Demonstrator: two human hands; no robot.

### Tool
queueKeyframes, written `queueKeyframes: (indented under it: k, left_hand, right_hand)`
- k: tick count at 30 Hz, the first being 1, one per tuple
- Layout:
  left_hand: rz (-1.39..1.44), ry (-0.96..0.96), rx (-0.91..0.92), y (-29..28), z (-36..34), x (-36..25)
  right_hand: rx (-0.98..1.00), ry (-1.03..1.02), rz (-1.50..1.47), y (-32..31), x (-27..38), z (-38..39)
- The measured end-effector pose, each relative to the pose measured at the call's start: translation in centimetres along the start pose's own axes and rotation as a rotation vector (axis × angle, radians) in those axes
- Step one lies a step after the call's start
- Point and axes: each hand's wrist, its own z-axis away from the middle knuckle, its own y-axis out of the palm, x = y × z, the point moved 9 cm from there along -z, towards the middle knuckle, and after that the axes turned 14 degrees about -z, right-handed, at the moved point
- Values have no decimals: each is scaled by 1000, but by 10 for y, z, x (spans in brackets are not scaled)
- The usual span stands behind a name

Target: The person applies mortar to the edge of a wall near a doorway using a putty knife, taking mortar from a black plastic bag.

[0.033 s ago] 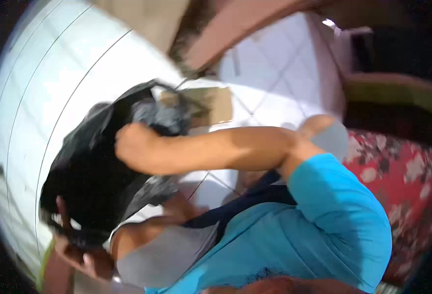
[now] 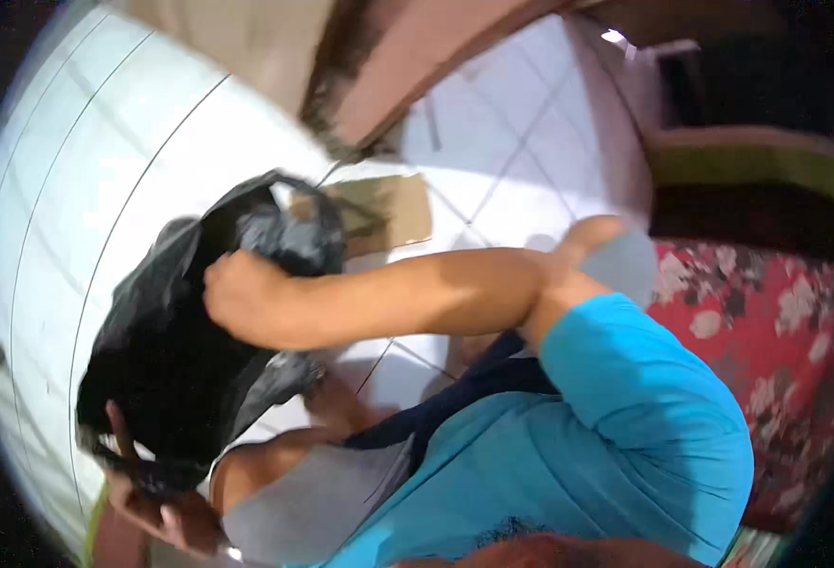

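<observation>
A large black plastic bag (image 2: 166,364) hangs in front of me over the white tiled floor (image 2: 105,170). My right hand (image 2: 237,303), at the end of a bare forearm coming from a blue sleeve (image 2: 625,417), is closed in a fist on the bag's crumpled upper part. My left hand (image 2: 157,506), at the lower left edge of the picture, grips the bag's lower rim with its fingers curled around the black plastic. The bag's contents are hidden.
A flat piece of brown cardboard (image 2: 393,213) lies on the floor just behind the bag. A brown wooden beam (image 2: 417,76) crosses the top. Red flowered fabric (image 2: 767,331) fills the right side, with dark furniture (image 2: 748,180) above it.
</observation>
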Motion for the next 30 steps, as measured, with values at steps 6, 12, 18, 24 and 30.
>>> queueKeyframes:
  k: [6,12,18,24,30]
  left_hand:
    - [37,18,109,34,-21,11]
    - [80,30,174,47,-26,22]
    - [64,27,183,11,-26,14]
    - [136,17,210,-5,-2,-8]
    - [89,24,70,10,2,-33]
  right_hand:
    - [-91,-65,354,17,-11,19]
    - [-114,18,394,21,-16,17]
    - [-207,-53,189,5,5,16]
    - [-23,36,39,22,-30,27]
    - [-244,-99,-8,-20,-17,24]
